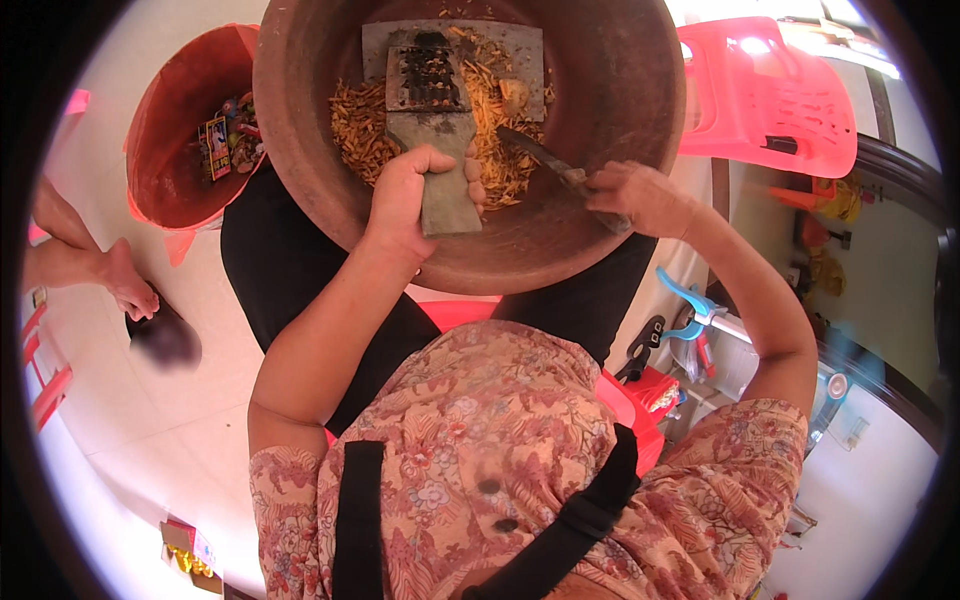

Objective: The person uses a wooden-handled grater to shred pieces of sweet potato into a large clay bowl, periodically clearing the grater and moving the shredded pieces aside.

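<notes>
My left hand [412, 191] grips the handle of a paddle-shaped wooden grater [450, 161]; its upper part is dark and has bits of shreds on it. The grater stands over a large brown basin [607, 82] between my legs. My right hand [637, 196], slightly blurred, holds a dark-bladed knife [536, 150] near the basin's right rim, its tip pointing to the grater. Yellow-orange shreds [360, 124] lie heaped in the basin on both sides of the grater. A pale chunk [515, 96] rests on a flat grey board [529, 45] behind it.
On the left is a red-lined bin [161, 150] with rubbish inside. Another person's bare foot [127, 281] is beside a dark slipper [169, 337]. At the right stand a pink plastic chair [772, 97] and a blue-handled item [694, 307]. An open carton [187, 555] lies at lower left.
</notes>
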Available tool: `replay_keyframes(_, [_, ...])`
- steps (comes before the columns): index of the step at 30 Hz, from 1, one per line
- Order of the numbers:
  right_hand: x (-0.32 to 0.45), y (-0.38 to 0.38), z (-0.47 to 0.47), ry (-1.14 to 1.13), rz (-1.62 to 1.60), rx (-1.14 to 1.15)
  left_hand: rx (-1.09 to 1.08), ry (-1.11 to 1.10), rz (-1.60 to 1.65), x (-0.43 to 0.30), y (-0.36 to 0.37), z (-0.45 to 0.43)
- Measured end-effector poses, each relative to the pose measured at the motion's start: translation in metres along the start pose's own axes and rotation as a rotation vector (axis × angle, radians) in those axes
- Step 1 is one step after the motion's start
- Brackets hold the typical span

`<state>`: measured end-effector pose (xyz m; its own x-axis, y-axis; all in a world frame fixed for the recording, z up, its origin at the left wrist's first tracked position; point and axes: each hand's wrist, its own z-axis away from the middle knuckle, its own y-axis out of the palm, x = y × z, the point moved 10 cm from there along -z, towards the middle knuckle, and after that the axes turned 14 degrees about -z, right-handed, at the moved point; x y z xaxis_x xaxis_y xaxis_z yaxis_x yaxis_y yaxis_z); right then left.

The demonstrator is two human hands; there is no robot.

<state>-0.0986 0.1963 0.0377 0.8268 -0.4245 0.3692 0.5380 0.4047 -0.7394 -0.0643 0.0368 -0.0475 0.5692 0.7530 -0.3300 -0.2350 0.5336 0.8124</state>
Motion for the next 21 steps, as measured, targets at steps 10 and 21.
replay_keyframes(10, [-0.049, 0.033, -0.011, 0.641, -0.17, -0.154, -0.03, -0.022, -0.021, 0.007, -0.005, 0.0])
replay_keyframes(21, [-0.066, 0.014, -0.047, 0.544, 0.084, 0.006, -0.117, -0.045, -0.078, 0.012, -0.002, 0.006])
